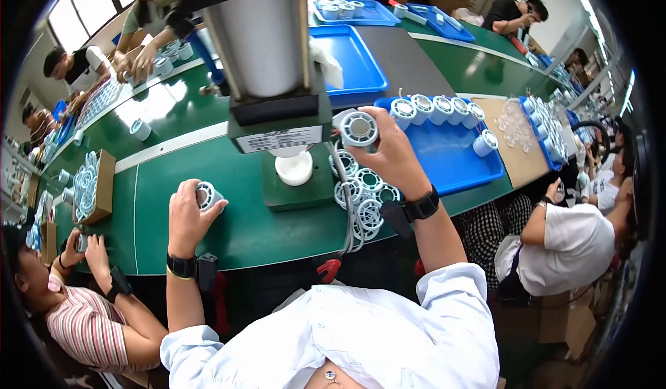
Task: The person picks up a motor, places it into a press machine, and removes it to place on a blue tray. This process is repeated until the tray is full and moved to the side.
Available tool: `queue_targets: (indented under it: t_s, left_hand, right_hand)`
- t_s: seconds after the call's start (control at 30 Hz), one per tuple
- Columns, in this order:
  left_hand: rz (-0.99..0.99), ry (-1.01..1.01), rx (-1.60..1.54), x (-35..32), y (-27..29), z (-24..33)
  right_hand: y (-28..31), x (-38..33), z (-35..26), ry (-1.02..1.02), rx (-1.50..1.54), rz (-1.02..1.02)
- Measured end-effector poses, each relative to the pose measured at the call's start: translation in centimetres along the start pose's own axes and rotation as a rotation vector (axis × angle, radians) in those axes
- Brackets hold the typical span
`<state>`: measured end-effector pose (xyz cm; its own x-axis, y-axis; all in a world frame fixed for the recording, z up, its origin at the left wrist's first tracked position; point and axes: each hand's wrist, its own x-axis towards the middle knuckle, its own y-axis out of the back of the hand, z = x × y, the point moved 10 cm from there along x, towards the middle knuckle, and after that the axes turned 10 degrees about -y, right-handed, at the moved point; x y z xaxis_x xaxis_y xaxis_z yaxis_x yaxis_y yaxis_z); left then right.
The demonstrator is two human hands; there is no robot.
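My left hand (186, 217) grips a small pale blue round part (207, 195) just above the green table (208, 174), left of the press. My right hand (392, 154) is raised and holds another pale blue ring-shaped part (359, 129) beside the press's white round die (294, 167). Below that hand lies a pile of several similar parts (362, 193). The press's grey cylinder (258, 38) rises between my hands.
A blue tray (451, 160) with a row of parts (436, 108) sits to the right, an empty blue tray (354, 59) behind it. A carton of parts (90, 184) stands at the left. Seated people work on both sides and across the table.
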<state>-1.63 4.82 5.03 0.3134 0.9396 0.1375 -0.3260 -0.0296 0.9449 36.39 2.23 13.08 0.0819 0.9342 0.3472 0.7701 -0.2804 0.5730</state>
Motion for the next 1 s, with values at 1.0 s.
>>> queue_targets:
  t_s: [1.0]
  left_hand:
    - [0.115, -0.303, -0.734, 7.0, -0.7, 14.7]
  right_hand:
    - [-2.0, -1.3, 4.9, 0.023, -0.215, -0.210]
